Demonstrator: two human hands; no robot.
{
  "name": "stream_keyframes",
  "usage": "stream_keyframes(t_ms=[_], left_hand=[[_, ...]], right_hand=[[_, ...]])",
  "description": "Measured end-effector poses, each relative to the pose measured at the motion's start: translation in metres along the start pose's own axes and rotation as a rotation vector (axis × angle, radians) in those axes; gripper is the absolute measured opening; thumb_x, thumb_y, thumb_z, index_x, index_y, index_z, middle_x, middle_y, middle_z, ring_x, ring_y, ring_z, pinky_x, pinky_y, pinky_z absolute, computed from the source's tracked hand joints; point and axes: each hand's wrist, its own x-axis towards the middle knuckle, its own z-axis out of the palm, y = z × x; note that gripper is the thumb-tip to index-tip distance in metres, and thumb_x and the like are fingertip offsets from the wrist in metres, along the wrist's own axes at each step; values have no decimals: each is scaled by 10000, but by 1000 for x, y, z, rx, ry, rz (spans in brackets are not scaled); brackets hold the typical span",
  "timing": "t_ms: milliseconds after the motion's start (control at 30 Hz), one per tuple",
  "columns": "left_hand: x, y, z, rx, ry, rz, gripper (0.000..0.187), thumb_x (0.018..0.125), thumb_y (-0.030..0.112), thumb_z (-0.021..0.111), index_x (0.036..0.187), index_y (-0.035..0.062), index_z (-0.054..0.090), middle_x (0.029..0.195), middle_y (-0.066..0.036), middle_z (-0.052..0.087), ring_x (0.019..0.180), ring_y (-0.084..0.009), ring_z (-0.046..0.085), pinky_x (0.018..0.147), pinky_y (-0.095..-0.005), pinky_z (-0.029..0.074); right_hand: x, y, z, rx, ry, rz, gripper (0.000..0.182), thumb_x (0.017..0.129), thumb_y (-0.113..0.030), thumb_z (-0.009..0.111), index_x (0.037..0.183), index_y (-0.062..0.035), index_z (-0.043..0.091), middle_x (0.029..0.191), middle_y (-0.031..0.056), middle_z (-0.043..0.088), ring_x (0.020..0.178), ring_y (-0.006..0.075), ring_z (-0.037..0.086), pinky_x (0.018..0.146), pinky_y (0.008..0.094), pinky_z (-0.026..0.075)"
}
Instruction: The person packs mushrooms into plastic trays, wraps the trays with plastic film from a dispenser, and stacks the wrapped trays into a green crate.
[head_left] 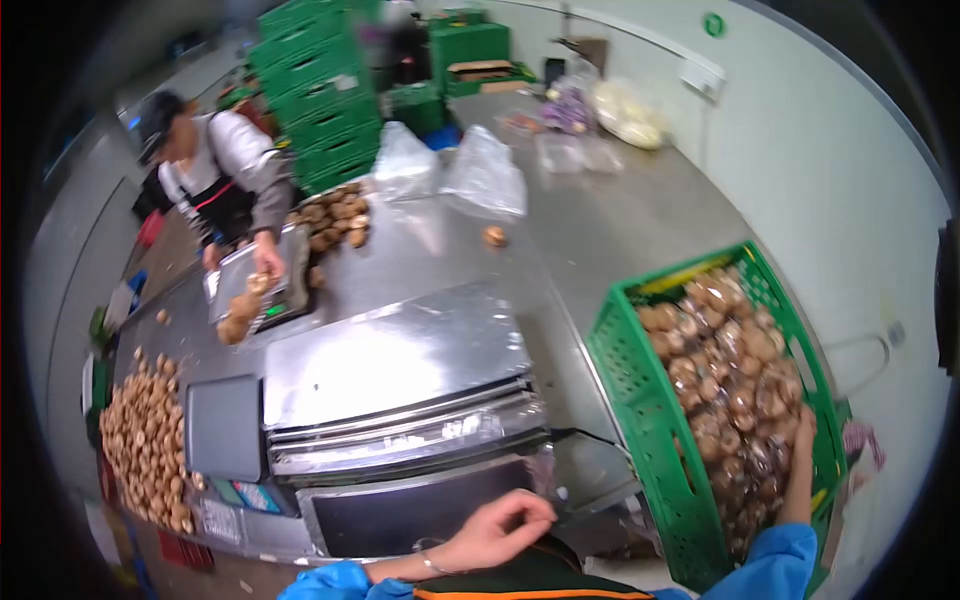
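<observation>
My left hand (497, 532) hovers over the dark plate (415, 505) at the front of the wrapping machine (390, 400). Its fingers are loosely curled together and I see nothing in them. On the right, my right hand (803, 438) reaches into a green crate (640, 440), against packs of brown mushrooms (735, 350) in clear film. Most of its fingers are hidden among the packs, so I cannot see whether it grips one. The packs fill the crate, which stands tilted in my view beside the steel table.
Loose mushrooms (145, 430) lie heaped at the left, beside a grey weighing scale (225, 428). Across the table a co-worker (230, 170) handles mushrooms over another scale. Clear plastic bags (485, 170) and stacked green crates (320, 100) stand farther back. A single mushroom (495, 236) lies mid-table.
</observation>
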Motion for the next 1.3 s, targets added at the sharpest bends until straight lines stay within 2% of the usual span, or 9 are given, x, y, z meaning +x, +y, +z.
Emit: stream_keyframes(t_ms=[100, 167, 267, 367, 533, 700, 967, 1133, 1300], left_hand=[[-9, -2, -8, -29, -78, 28, 138, 871, 41, 533, 1005, 12, 543, 988, -55, 542, 908, -113, 532, 795, -241, 440], [-25, 7, -24, 64, -17, 74, 133, 873, 63, 534, 997, 20, 555, 967, -56, 560, 885, -126, 554, 784, -243, 445], [-58, 12, -61, 316, 241, 209, 124, 860, 91, 546, 968, 37, 575, 911, -65, 593, 852, -162, 584, 755, -251, 457], [-90, 11, -97, 343, 476, 150, 142, 857, 90, 542, 989, 39, 554, 910, -74, 590, 867, -177, 580, 758, -268, 457], [-132, 26, -178, 801, 830, 348, 245, 771, 62, 590, 1005, 33, 522, 1003, -112, 531, 1002, -269, 491, 872, -338, 393], [-158, 55, -287, 1065, 1155, 199, 651, 711, 187, 661, 1263, 57, 343, 1260, -203, 355, 1196, -355, 324, 994, -422, 268], [-113, 52, -407, 1262, 839, -64, 1116, 558, 615, 695, 1410, 193, 112, 1388, -289, 141, 1277, -484, 108, 1016, -556, 135], [-98, 47, -418, 1277, 651, 8, 882, 603, 580, 686, 1346, 273, 324, 1382, -246, 199, 1234, -448, 242, 1010, -539, 196], [-71, 45, -396, 1307, 348, 163, 820, 638, 565, 668, 1333, 271, 346, 1369, -204, 240, 1243, -417, 248, 1009, -505, 235]], right_hand=[[-5, -38, -35, -256, -444, -198, 532, 875, -416, 419, 1198, 0, 495, 1219, 173, 489, 1143, 275, 436, 985, 358, 312], [-68, -157, 32, -1166, 412, 326, 682, 820, -506, 495, 1288, -21, 390, 1300, 191, 423, 1173, 340, 428, 976, 388, 333], [-23, -201, 78, -1097, 408, -40, 631, 842, -449, 514, 1292, -27, 379, 1262, 155, 462, 1129, 285, 473, 921, 347, 387], [-113, -327, 205, 196, -382, -426, 367, 898, -229, 500, 1195, -15, 480, 1098, 80, 544, 977, 124, 520, 812, 230, 426], [-375, -491, 418, 149, -1257, -758, 340, 892, -214, 482, 1181, -36, 509, 1098, 82, 558, 1008, 185, 536, 882, 288, 413], [-545, -545, 575, 116, -1328, -1457, 447, 849, -333, 516, 1233, -105, 490, 1345, 175, 350, 1254, 326, 320, 1019, 384, 271], [-568, -545, 597, 141, -1333, -1153, 353, 784, -265, 612, 1041, -40, 522, 1090, 141, 477, 1016, 318, 460, 894, 376, 379], [-545, -479, 567, -130, -1276, -1471, 401, 723, -195, 647, 1067, -40, 509, 1090, 156, 461, 988, 305, 494, 856, 358, 415], [-498, -468, 512, -104, -1101, -1208, 432, 708, -105, 629, 1109, -15, 495, 1073, 155, 497, 967, 306, 520, 817, 357, 447]])
